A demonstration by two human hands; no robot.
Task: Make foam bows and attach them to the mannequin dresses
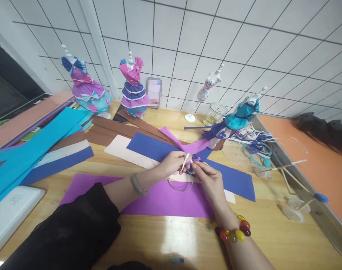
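In the head view my left hand (173, 164) is closed in a pinch around a narrow white strip (185, 161). Its fingertips almost meet those of my right hand (207, 178), which pinches the end of a small purple strip (194, 160). A thin grey loop of cord or wire (180, 190) hangs under the fingers. Beneath both hands lie a large purple sheet (165, 202), a dark blue sheet (233, 178) and a pale cream sheet (131, 153). Behind the fingertips a purple band (195, 146) curves over the blue sheet.
Dress forms in paper-like ruffles (89, 88), (134, 93) stand at the back left. A bare-stemmed form (209, 84), a glass jar (216, 112) and a teal-dressed form (241, 112) are at the back right. Scraps (255, 140) and a wheeled stick frame (297, 195) lie right.
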